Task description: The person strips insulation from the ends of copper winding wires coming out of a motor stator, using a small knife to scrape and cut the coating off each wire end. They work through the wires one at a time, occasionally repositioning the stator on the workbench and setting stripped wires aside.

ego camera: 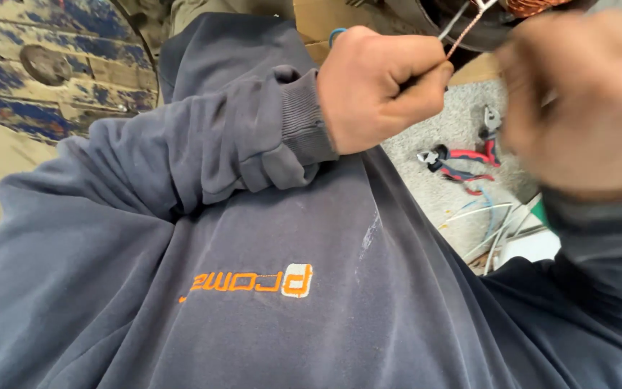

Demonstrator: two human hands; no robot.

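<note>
**Two hands working a thin copper wire above a dark sweatshirt**

Nearest is the person's dark blue sweatshirt (253,288), filling the lower view. Above it, the left hand (379,86) is a closed fist, its grip pinching a thin copper wire (462,32). The wire's long axis runs up and to the right from the fist towards a copper coil (530,6) at the top edge. The right hand (584,101), on the right, is blurred; I cannot tell its grip. Farther off, red-handled pliers (462,162) lie on the grey floor (462,115).
</note>
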